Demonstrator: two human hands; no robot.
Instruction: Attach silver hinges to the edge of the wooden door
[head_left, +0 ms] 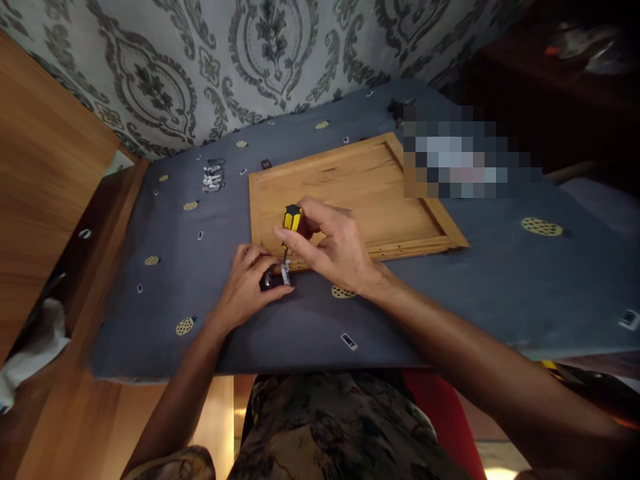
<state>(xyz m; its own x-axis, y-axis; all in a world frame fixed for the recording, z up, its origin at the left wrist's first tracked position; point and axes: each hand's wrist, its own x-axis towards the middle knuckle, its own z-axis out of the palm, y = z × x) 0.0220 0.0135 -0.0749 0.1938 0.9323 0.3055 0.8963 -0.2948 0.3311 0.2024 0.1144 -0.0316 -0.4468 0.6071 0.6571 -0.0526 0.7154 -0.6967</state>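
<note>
My right hand [337, 243] grips a yellow and black screwdriver [293, 220] by its handle, shaft pointing down. The screwdriver's tip meets a small metal hinge [285, 272] at the near left edge of a framed wooden panel [340, 193]. Fingers of my left hand [250, 280] are closed around the hinge from the left, steadying it against the panel's edge. Exactly how the hinge sits on the wood is partly hidden by the fingers. The panel lies flat on a dark blue cloth [300, 340] with a pineapple print.
Several metal hinges [213, 176] lie together at the back left. A small dark piece [266, 164] rests behind the panel, and a dark object [400, 110] lies at the far right. A blurred-out patch [465, 157] covers the right side. Wooden furniture [50, 180] stands at the left.
</note>
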